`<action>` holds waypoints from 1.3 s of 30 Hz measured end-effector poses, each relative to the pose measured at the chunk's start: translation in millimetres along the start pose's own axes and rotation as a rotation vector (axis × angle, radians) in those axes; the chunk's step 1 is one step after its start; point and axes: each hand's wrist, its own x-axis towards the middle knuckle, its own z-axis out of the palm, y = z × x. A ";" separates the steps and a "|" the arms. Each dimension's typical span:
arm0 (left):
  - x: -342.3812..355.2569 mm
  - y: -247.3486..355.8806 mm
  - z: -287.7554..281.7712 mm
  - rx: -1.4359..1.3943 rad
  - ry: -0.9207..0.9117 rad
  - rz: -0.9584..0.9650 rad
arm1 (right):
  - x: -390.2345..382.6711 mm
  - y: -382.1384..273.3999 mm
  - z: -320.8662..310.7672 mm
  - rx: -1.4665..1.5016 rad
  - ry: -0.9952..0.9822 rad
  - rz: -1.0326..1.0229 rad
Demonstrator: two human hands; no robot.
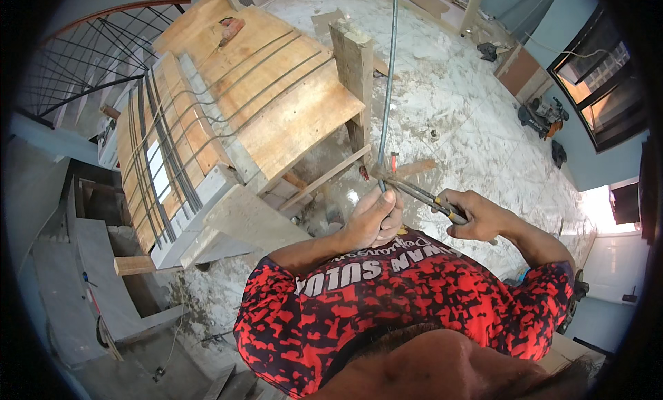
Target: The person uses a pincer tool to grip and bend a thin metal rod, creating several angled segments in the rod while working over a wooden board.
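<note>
A long, thin grey rod [389, 75] rises from my left hand to the top of the view; it could be a bar or a tube. My left hand [376, 219] is closed around its lower end, close to my chest. In my right hand [476, 215] are long-handled pincers [419, 194], the fingers wrapped round their dark and yellow grips. The pincers' jaws meet the rod just above my left fist. Whether they bite on it I cannot make out.
To the left stands a plywood form [297, 117] with steel bars [162, 165] laid across it. A rough wooden post [352, 61] is at its corner. A red power tool [231, 30] lies on the far plywood. Tools [543, 117] rest by the right wall on the dusty floor [463, 117].
</note>
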 end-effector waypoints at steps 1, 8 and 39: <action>0.0 0.3 0.3 0.001 -0.013 0.000 | -1.3 -2.3 -0.8 -0.009 0.000 -0.008; -3.1 5.9 5.2 0.340 0.028 0.018 | -7.7 3.4 19.6 0.236 0.040 -0.043; -12.1 -5.6 1.4 0.271 -0.200 0.111 | -9.1 -5.8 25.1 0.055 0.083 -0.182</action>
